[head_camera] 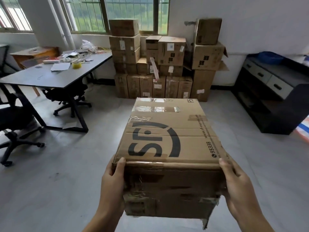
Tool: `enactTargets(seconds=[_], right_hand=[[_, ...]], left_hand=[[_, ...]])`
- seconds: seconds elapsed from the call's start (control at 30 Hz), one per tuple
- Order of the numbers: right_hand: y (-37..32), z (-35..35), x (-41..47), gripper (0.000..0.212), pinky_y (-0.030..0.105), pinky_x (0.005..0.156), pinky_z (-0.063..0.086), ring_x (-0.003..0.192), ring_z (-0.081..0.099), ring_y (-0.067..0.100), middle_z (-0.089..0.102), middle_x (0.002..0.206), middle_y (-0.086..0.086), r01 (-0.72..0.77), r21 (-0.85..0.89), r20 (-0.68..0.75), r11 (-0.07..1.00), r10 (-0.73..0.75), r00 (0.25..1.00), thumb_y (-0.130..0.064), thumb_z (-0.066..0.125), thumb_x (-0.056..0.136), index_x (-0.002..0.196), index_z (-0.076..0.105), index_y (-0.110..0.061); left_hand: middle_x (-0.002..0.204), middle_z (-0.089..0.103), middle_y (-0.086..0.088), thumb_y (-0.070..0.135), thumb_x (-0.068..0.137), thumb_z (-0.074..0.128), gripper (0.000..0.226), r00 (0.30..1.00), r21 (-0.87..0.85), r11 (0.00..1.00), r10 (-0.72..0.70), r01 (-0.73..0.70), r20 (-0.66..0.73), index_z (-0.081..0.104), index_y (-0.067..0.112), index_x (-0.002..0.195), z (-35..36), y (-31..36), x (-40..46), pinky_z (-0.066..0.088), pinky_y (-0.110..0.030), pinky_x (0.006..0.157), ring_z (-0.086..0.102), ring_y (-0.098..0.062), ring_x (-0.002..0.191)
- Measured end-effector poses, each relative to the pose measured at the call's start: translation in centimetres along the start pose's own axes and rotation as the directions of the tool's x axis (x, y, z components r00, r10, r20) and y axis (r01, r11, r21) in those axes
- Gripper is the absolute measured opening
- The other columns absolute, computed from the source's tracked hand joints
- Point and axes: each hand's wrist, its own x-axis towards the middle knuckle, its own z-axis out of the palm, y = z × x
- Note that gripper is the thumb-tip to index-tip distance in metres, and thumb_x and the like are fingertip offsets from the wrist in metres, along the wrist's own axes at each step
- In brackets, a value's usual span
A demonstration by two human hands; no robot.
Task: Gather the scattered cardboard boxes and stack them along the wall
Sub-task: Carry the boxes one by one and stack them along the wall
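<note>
Grip: left hand (111, 180) and right hand (237, 185) clasp the near corners of the carried box (168, 148).
Box position: held off the floor, in front of the wall stack (158, 64).
Risk: the torn, taped near face could give way; the stack's flapped right column looks unsteady.
Hidden: the box's underside and the fingers beneath it.

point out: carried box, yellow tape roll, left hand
carried box (167, 139): head view, top face at the printed logo.
yellow tape roll (76, 65): head view, roll's side, on the desk.
left hand (112, 180): head view, back of hand.
</note>
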Motion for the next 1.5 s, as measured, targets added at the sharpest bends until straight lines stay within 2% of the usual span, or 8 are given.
enactTargets(seconds=[0.23, 0.37, 0.5, 0.63, 1.1, 1.3, 1.43, 1.5], right_hand=[[-0.7, 8.0, 14.2, 0.033, 0.045, 0.085, 0.053, 0.096, 0.063, 0.018, 0.067, 0.107, -0.001, 0.009, 0.011, -0.008, 1.0, -0.009, 1.0, -0.025, 0.053, 0.093, 0.125, 0.06, -0.018], [-1.3, 14.1, 22.6, 0.03, 0.031, 0.063, 0.051, 0.09, 0.062, 0.015, 0.066, 0.103, -0.004, 0.035, 0.027, -0.046, 0.999, -0.033, 0.998, -0.025, 0.052, 0.094, 0.124, 0.058, -0.021], [-3.8, 19.7, 29.9, 0.032, 0.034, 0.076, 0.051, 0.093, 0.062, 0.012, 0.066, 0.106, -0.003, 0.028, 0.056, -0.09, 0.998, -0.023, 0.996, -0.024, 0.054, 0.094, 0.124, 0.059, -0.019], [-5.8, 24.3, 36.5, 0.027, 0.028, 0.064, 0.053, 0.086, 0.064, 0.01, 0.067, 0.099, -0.005, 0.056, 0.063, -0.122, 0.996, -0.048, 0.991, -0.023, 0.053, 0.094, 0.12, 0.06, -0.02], [-12.7, 39.5, 69.3, 0.037, 0.04, 0.083, 0.051, 0.097, 0.063, 0.021, 0.067, 0.107, 0.002, 0.193, 0.054, -0.168, 0.98, -0.182, 0.969, -0.027, 0.057, 0.092, 0.129, 0.057, -0.019], [-19.2, 46.1, 83.1, 0.039, 0.043, 0.095, 0.049, 0.108, 0.062, 0.019, 0.066, 0.115, -0.001, 0.309, 0.01, -0.136, 0.951, -0.305, 0.943, -0.034, 0.058, 0.091, 0.129, 0.057, -0.029], [-24.2, 49.9, 90.6, 0.038, 0.033, 0.094, 0.047, 0.109, 0.06, 0.012, 0.066, 0.115, -0.006, 0.442, -0.056, -0.111, 0.895, -0.446, 0.888, -0.033, 0.057, 0.092, 0.129, 0.057, -0.028], [-26.6, 51.8, 94.2, 0.036, 0.031, 0.096, 0.046, 0.109, 0.059, 0.009, 0.065, 0.114, -0.008, 0.504, -0.061, -0.107, 0.861, -0.508, 0.855, -0.031, 0.056, 0.092, 0.128, 0.057, -0.027]], left_hand=[[0.078, 0.07, 0.008, 0.023, 0.098, 0.044, 0.023, 1.0, -0.005, 1.0, 0.0, 0.0, 0.018, 0.059, 0.018, 0.114, 5.8, 1.3, 15.6, 0.053, -0.039, 0.071, 0.067, 0.0, 0.064], [0.092, 0.068, 0.002, 0.026, 0.098, 0.044, 0.026, 0.998, 0.023, 1.0, 0.001, -0.002, 0.061, 0.058, 0.018, 0.118, 9.3, 3.8, 26.5, 0.053, -0.042, 0.074, 0.064, -0.011, 0.082], [0.09, 0.068, 0.003, 0.027, 0.098, 0.044, 0.021, 0.991, 0.037, 0.999, 0.003, -0.008, 0.136, 0.06, 0.02, 0.11, 12.9, 7.6, 35.8, 0.054, -0.038, 0.069, 0.065, -0.009, 0.076], [0.089, 0.068, 0.003, 0.027, 0.098, 0.045, 0.022, 0.986, 0.024, 1.0, 0.006, -0.011, 0.169, 0.059, 0.018, 0.112, 16.2, 10.1, 43.9, 0.055, -0.04, 0.072, 0.066, -0.007, 0.075], [0.071, 0.072, 0.011, 0.023, 0.097, 0.048, 0.021, 0.973, -0.102, 0.989, 0.122, -0.103, 0.198, 0.06, 0.019, 0.114, 34.1, 17.4, 76.0, 0.051, -0.035, 0.064, 0.067, 0.002, 0.062], [0.105, 0.07, -0.008, 0.024, 0.096, 0.048, 0.025, 0.956, -0.183, 0.969, 0.202, -0.165, 0.211, 0.061, 0.02, 0.117, 43.0, 23.5, 88.6, 0.052, -0.033, 0.071, 0.067, -0.019, 0.094], [0.108, 0.068, -0.01, 0.026, 0.096, 0.046, 0.027, 0.945, -0.26, 0.952, 0.225, -0.161, 0.237, 0.06, 0.02, 0.119, 48.7, 26.6, 95.9, 0.053, -0.045, 0.082, 0.066, -0.024, 0.097], [0.103, 0.07, -0.007, 0.028, 0.096, 0.047, 0.026, 0.939, -0.299, 0.941, 0.239, -0.161, 0.248, 0.06, 0.021, 0.118, 51.5, 27.9, 99.9, 0.055, -0.046, 0.075, 0.069, -0.021, 0.089]])
